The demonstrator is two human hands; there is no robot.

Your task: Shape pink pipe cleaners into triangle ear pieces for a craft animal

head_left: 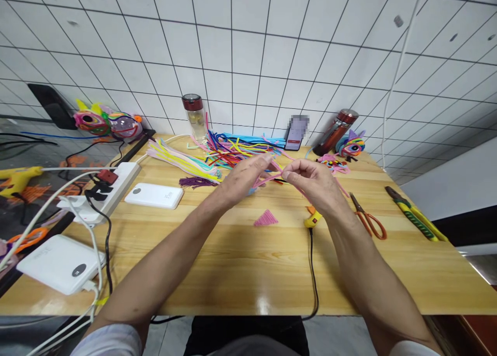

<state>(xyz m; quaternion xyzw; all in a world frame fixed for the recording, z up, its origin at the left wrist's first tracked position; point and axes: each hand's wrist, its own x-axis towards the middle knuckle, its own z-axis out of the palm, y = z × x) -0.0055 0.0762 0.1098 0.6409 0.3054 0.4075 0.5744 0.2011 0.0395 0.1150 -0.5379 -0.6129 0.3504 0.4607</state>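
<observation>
Above the middle of the table, my left hand (245,179) is closed on a pink pipe cleaner (272,178). My right hand (312,182) pinches the same pipe cleaner between thumb and forefinger, and part of it trails down past that hand. Something light blue shows under my left fingers, too hidden to name. Below the hands, a small pink fuzzy triangle (266,218) lies flat on the wood. Near my right wrist is a yellow glue gun (312,219), partly covered by the arm, its black cord running to the front edge.
Loose coloured pipe cleaners (236,143) are heaped behind the hands. Orange-handled scissors (368,222) and pliers (413,216) lie at right. White power banks (154,196) and a power strip (112,193) with cables occupy the left. A glass bottle (197,120), phone (296,133) and red flask (337,131) stand behind.
</observation>
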